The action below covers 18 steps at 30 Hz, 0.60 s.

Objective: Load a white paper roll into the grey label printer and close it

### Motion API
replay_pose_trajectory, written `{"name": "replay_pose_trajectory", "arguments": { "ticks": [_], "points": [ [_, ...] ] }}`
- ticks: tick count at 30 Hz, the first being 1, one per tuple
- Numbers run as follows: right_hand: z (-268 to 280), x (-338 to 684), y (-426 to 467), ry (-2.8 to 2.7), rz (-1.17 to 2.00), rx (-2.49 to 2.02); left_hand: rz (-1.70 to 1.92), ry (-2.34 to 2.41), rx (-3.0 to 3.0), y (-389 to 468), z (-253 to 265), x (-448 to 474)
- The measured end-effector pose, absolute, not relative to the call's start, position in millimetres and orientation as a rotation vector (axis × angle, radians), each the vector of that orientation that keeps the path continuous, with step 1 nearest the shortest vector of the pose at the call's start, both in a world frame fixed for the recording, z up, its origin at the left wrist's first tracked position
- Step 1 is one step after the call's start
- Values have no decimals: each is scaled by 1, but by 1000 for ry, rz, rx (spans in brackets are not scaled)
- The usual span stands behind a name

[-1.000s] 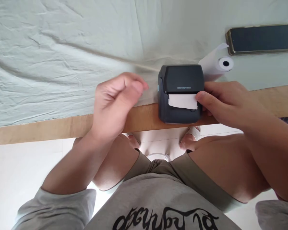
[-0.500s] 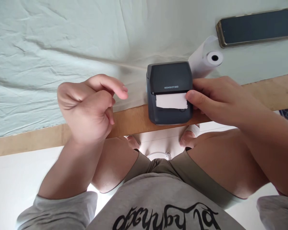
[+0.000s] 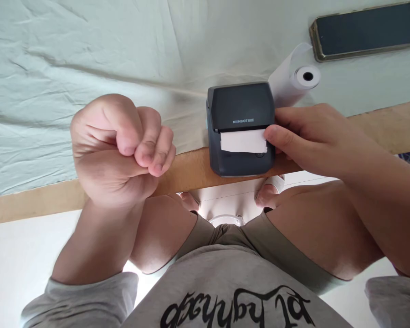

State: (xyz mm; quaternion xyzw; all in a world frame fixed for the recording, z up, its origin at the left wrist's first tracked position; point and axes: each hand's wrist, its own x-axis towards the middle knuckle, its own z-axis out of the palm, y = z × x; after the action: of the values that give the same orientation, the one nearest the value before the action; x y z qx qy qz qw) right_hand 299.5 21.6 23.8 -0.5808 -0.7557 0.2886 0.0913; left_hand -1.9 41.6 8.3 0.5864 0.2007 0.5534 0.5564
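A dark label printer marked NIIMBOT stands at the table edge. A strip of white paper sticks out of its front slot. My right hand grips the printer's right side, its thumb by the right end of the paper strip and its other fingers partly hidden. Left of the printer and apart from it, my left hand is raised with its fingers curled in against the thumb; nothing shows in it. Behind the printer's right side lies a white paper roll with a dark core, its loose end lifted.
At the back right a phone in a case lies face up. A wrinkled pale green cloth covers the table, leaving a bare wooden strip along the front edge. My legs are below that edge.
My left hand has turned and shifted slightly left, its extended index finger now curled in with the others. My right hand stays on the label printer. The view has shifted a little.
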Motion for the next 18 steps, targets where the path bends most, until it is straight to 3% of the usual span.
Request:
{"name": "replay_pose_trajectory", "arguments": {
  "ticks": [4, 16, 18],
  "points": [
    [22, 300, 21, -2246, 878, -1717, 1132, 577, 1360, 30, 24, -7],
    [24, 297, 12, -2098, 850, -1724, 1190, 411, 1398, 30, 23, -12],
    [24, 296, 8, -2014, 751, -1695, 976, 417, 1462, 35, 16, -29]
  ]
}}
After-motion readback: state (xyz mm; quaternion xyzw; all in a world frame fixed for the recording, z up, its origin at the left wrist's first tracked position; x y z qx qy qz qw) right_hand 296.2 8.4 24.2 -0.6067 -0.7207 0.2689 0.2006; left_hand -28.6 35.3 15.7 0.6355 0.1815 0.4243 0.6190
